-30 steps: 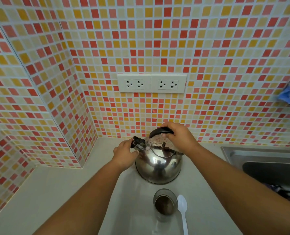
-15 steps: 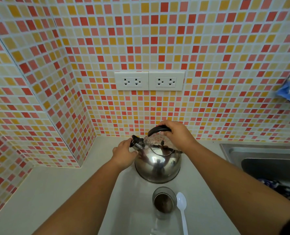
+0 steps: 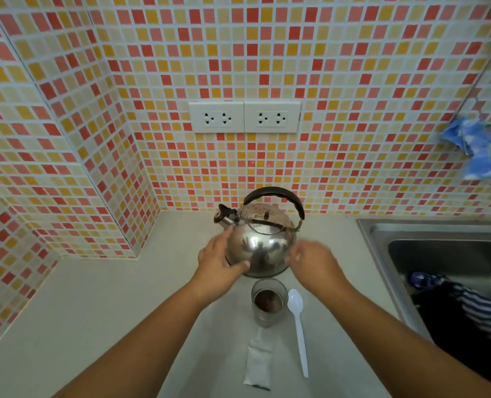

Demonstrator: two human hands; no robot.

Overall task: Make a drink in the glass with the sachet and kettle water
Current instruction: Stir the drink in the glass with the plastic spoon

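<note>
A shiny steel kettle [image 3: 263, 242] with a black arched handle stands on the counter by the tiled wall, its spout pointing left. My left hand [image 3: 218, 261] lies against the kettle's left side, fingers spread. My right hand [image 3: 313, 261] is blurred at the kettle's right side, open and holding nothing. In front of the kettle stands a small glass [image 3: 268, 301] with dark brown powder at the bottom. A white sachet [image 3: 258, 366] lies flat on the counter just in front of the glass.
A white plastic spoon [image 3: 297, 323] lies right of the glass. A steel sink [image 3: 411, 242] with dark striped cloth in it is at the right. A blue cloth [image 3: 480, 150] hangs on the right wall. Two wall sockets [image 3: 244, 116] are above the kettle.
My right hand has let go of the kettle handle and dropped to its right side. My left hand has left the spout and slid down the kettle's left side.
</note>
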